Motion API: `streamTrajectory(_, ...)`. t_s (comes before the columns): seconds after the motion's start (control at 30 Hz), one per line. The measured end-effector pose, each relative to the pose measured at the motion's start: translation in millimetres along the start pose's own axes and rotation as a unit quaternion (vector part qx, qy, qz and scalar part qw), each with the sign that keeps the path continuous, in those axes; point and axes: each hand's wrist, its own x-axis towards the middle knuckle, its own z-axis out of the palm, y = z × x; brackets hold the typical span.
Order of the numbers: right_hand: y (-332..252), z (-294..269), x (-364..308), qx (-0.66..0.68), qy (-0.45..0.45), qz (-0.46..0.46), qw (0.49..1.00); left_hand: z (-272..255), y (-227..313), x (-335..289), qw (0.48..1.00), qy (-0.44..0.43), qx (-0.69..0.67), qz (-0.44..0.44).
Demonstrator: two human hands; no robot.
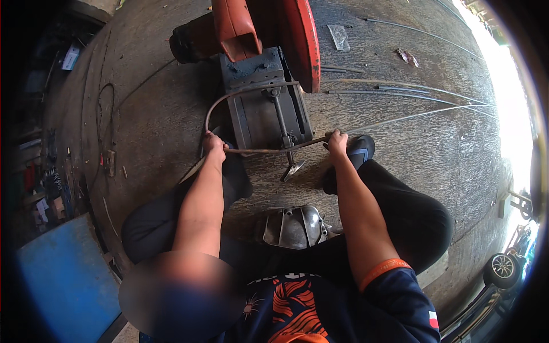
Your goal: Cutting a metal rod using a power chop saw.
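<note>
A bent, rust-brown metal rod [269,151] is gripped near one end by my right hand [338,142] and near its bend by my left hand [215,147]. Beyond my left hand it curves away, and its far arm crosses the base of a red cut-off saw [238,48], ending close to the red blade guard [307,46]. The saw's vise screw [280,114], with its metal handle [293,170], lies between the rod's two arms. Whether the blade touches the rod is hidden by the guard.
Several thin metal rods [400,96] lie right of the saw, with a clear plastic bag [338,38] beyond them. A ribbed metal cover [294,227] sits between my legs. A blue panel [66,280] is at lower left. A cable [98,114] runs along the left floor.
</note>
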Motion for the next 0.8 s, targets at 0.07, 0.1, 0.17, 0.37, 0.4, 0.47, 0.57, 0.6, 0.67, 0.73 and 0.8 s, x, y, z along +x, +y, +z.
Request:
streamTrajectory(0.07,-8.6,3.5,-18.8,0.004,-0.017,0.002,1.0,-2.7,4.5,2.3,1.0,-0.014,0.002,0.011)
streamTrajectory(0.1,-6.1,-4.5,-24.8,0.004,-0.014,0.006,1.0,14.7,9.0,-19.2,0.989,0.07,0.126,0.041)
streamTrajectory(0.17,28.9,-25.2,-11.1,-0.173,0.107,-0.153,0.967,51.8,40.6,-66.3,0.957,0.138,0.197,0.163)
streamTrajectory(0.37,37.4,4.5,-131.4,-0.361,0.028,-0.21,0.908,56.6,191.9,-209.6,0.741,-0.071,-0.183,0.643)
streamTrajectory(0.4,46.2,7.3,-131.7,-0.36,-0.025,-0.28,0.889,60.0,207.6,-238.9,0.694,-0.16,-0.203,0.672)
streamTrajectory(0.47,56.5,15.7,-145.5,-0.326,-0.053,-0.356,0.874,70.8,216.4,-276.4,0.692,-0.318,-0.096,0.641)
streamTrajectory(0.57,62.1,30.8,-163.5,-0.259,-0.08,-0.195,0.943,79.4,218.8,-294.7,0.629,-0.288,-0.03,0.721)
streamTrajectory(0.6,63.5,35.5,-166.0,-0.223,-0.088,-0.111,0.965,76.4,220.0,-297.4,0.629,-0.289,-0.03,0.721)
streamTrajectory(0.67,65.6,47.3,-171.9,-0.072,-0.082,-0.056,0.992,66.5,226.0,-304.4,0.566,-0.04,0.225,0.792)
streamTrajectory(0.73,91.2,50.8,-151.2,0.129,-0.088,0.106,0.982,65.9,240.1,-325.1,0.57,-0.096,0.286,0.765)
streamTrajectory(0.8,94.3,63.0,-145.1,0.18,0.0,0.101,0.978,70.1,242.8,-334.0,0.568,-0.145,0.345,0.733)
